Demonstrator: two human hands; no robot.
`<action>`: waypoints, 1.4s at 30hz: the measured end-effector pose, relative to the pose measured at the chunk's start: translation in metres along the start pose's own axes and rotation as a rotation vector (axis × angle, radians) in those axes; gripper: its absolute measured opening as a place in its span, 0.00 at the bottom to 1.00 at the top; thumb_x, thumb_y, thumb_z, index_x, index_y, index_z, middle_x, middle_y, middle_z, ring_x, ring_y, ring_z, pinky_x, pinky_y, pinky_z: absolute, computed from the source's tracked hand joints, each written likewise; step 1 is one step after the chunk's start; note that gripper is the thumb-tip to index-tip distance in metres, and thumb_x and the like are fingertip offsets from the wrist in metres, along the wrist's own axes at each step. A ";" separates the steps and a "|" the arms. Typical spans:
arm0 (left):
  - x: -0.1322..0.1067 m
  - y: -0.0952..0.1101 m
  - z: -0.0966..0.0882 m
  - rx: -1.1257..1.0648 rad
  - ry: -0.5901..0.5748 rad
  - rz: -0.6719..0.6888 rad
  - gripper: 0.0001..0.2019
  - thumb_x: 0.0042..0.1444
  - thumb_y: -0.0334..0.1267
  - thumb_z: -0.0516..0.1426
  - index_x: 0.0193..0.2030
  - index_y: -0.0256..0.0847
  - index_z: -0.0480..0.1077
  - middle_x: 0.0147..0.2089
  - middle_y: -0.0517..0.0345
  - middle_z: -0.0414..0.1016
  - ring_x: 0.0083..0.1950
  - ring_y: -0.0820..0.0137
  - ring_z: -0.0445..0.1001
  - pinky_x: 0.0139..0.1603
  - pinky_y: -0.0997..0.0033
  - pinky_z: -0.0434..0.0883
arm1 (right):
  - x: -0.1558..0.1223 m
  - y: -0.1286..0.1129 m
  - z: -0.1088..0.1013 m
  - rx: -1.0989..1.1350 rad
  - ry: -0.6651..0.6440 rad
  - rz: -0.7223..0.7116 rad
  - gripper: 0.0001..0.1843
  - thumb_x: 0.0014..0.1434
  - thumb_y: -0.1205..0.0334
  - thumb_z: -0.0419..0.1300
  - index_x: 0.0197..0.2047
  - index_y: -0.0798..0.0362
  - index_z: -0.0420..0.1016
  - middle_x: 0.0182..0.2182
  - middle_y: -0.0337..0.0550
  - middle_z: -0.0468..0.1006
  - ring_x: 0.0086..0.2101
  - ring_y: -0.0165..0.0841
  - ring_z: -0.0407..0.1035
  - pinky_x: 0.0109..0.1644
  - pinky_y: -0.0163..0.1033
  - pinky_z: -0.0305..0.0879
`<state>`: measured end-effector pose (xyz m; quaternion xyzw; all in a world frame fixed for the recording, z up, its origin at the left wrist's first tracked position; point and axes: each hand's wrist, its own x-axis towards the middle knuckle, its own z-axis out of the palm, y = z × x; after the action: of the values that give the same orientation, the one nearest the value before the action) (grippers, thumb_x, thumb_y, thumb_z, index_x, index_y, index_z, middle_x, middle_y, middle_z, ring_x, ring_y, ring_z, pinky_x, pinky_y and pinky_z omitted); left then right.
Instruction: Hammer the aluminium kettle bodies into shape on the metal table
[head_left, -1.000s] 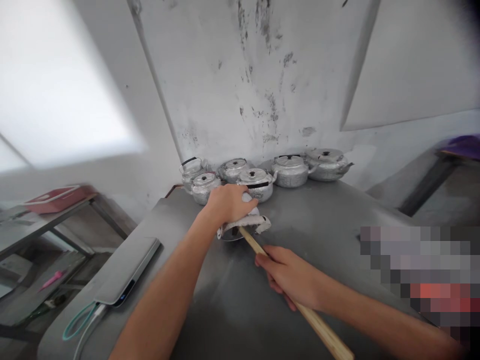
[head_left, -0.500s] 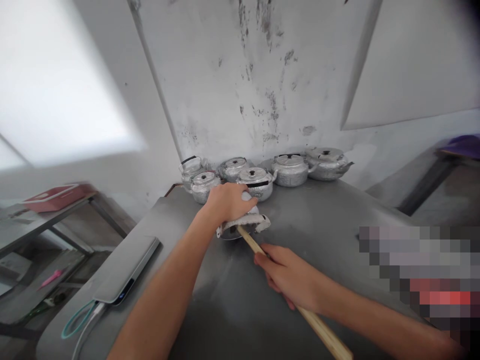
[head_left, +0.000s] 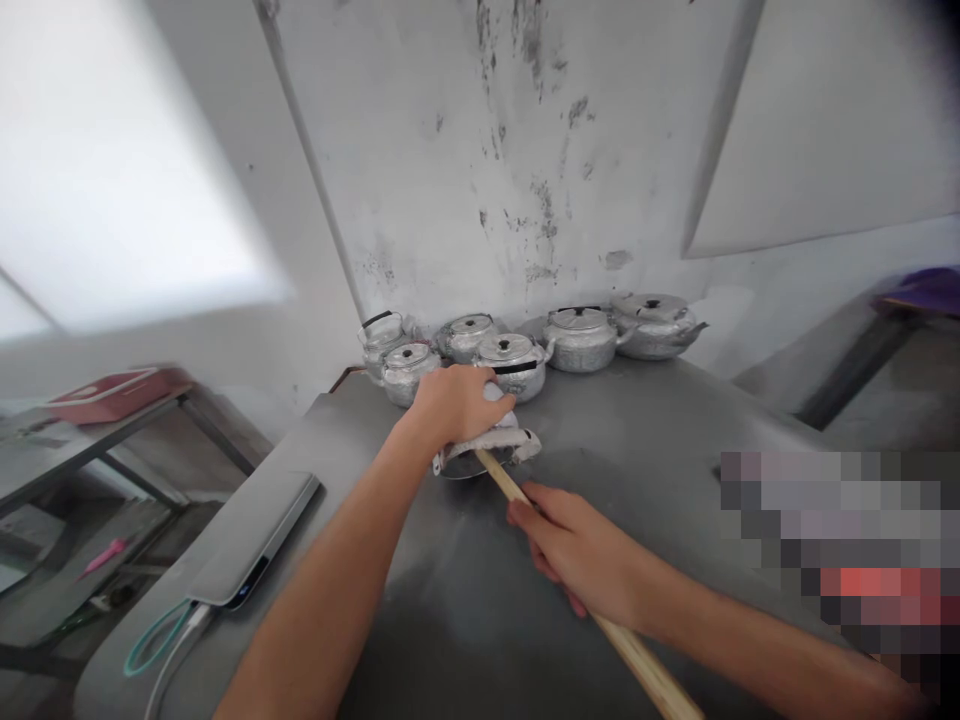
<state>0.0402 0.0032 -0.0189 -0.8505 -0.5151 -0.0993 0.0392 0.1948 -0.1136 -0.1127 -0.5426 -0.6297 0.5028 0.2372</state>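
In the head view my left hand is closed over the top of a rounded silver-grey metal vessel. A folded off-white cloth lies along the near rim of its mouth, which faces me. My palm hides most of the vessel, so its exact kind does not show. Lower and to the right, my right hand wraps around a long pale wooden stick. The stick's far end goes in at the mouth under the cloth, where its tip is hidden.
Several silver kettles with black knobs, among them a large one, stand along the table's back edge. A grey power bank with cables lies on the grey table at left. A pink basket sits on a side rack. A pixelated patch covers the right.
Both hands, the vessel and the stick stay almost in place. Only the dark spot beside the stick's far end looks different, and the pixelated patch has shifted slightly.
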 end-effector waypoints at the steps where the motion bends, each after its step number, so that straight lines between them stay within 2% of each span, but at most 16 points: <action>1: 0.000 0.000 0.000 0.000 -0.003 0.001 0.26 0.64 0.60 0.50 0.57 0.48 0.76 0.53 0.51 0.81 0.53 0.50 0.77 0.53 0.55 0.71 | 0.000 0.000 0.000 -0.017 -0.004 -0.003 0.16 0.73 0.54 0.44 0.38 0.51 0.65 0.22 0.31 0.61 0.15 0.25 0.59 0.12 0.29 0.59; 6: -0.001 0.001 -0.003 -0.019 -0.020 -0.003 0.26 0.64 0.60 0.50 0.57 0.48 0.76 0.54 0.50 0.81 0.54 0.50 0.77 0.53 0.55 0.71 | -0.002 -0.002 0.000 -0.081 -0.043 0.041 0.16 0.72 0.52 0.47 0.34 0.50 0.62 0.22 0.32 0.64 0.15 0.25 0.60 0.13 0.30 0.59; 10: -0.002 0.001 -0.003 -0.024 -0.017 -0.005 0.27 0.64 0.60 0.50 0.58 0.48 0.76 0.54 0.50 0.81 0.54 0.49 0.77 0.54 0.55 0.71 | -0.002 -0.005 0.002 -0.013 0.001 0.001 0.15 0.73 0.53 0.45 0.36 0.50 0.62 0.22 0.31 0.61 0.17 0.24 0.58 0.14 0.29 0.60; 17: -0.001 0.001 -0.002 -0.019 -0.007 -0.005 0.26 0.63 0.60 0.50 0.57 0.48 0.76 0.54 0.50 0.81 0.55 0.49 0.77 0.54 0.54 0.71 | -0.002 -0.005 0.002 -0.006 -0.026 0.031 0.15 0.73 0.56 0.44 0.37 0.51 0.63 0.22 0.31 0.61 0.15 0.24 0.56 0.12 0.29 0.58; 22: -0.001 0.000 0.000 -0.019 0.002 0.008 0.25 0.63 0.59 0.51 0.56 0.48 0.77 0.53 0.51 0.82 0.53 0.49 0.78 0.53 0.53 0.72 | -0.003 -0.001 0.004 -0.061 -0.049 0.023 0.15 0.73 0.55 0.45 0.34 0.51 0.62 0.22 0.32 0.63 0.15 0.24 0.59 0.12 0.29 0.59; 26: -0.001 -0.001 -0.001 -0.017 -0.001 0.022 0.24 0.63 0.57 0.52 0.56 0.48 0.77 0.53 0.51 0.82 0.53 0.50 0.78 0.53 0.55 0.72 | -0.002 -0.002 0.006 0.053 -0.017 0.010 0.14 0.73 0.56 0.44 0.36 0.51 0.62 0.21 0.31 0.62 0.15 0.24 0.57 0.13 0.28 0.59; 31: -0.001 0.000 -0.002 -0.025 -0.007 0.024 0.24 0.62 0.58 0.52 0.57 0.49 0.76 0.54 0.52 0.81 0.54 0.50 0.77 0.54 0.54 0.72 | -0.001 -0.010 0.002 0.088 -0.095 0.067 0.13 0.73 0.59 0.43 0.39 0.52 0.64 0.20 0.30 0.62 0.14 0.25 0.56 0.13 0.29 0.60; 35: -0.003 0.000 -0.005 -0.041 -0.018 0.041 0.23 0.61 0.56 0.54 0.57 0.51 0.77 0.54 0.54 0.81 0.55 0.50 0.77 0.55 0.54 0.71 | 0.000 -0.013 0.001 0.142 -0.066 0.102 0.13 0.72 0.61 0.43 0.40 0.53 0.65 0.18 0.29 0.61 0.14 0.24 0.54 0.12 0.28 0.58; 38: -0.004 -0.001 -0.007 -0.059 -0.039 0.057 0.22 0.60 0.54 0.55 0.57 0.53 0.76 0.54 0.56 0.81 0.55 0.51 0.77 0.55 0.55 0.71 | -0.001 -0.011 0.003 0.148 -0.100 0.105 0.13 0.72 0.60 0.44 0.39 0.52 0.65 0.18 0.29 0.61 0.13 0.24 0.55 0.13 0.28 0.59; 42: -0.004 -0.001 -0.007 -0.065 -0.025 0.042 0.23 0.62 0.59 0.53 0.56 0.53 0.77 0.53 0.56 0.82 0.54 0.51 0.77 0.54 0.56 0.72 | -0.003 -0.008 0.007 0.187 -0.079 0.061 0.12 0.72 0.59 0.44 0.39 0.51 0.64 0.18 0.29 0.62 0.14 0.25 0.55 0.13 0.28 0.60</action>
<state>0.0366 -0.0009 -0.0132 -0.8630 -0.4943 -0.1044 0.0068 0.1866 -0.1182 -0.1071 -0.5169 -0.5719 0.5873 0.2466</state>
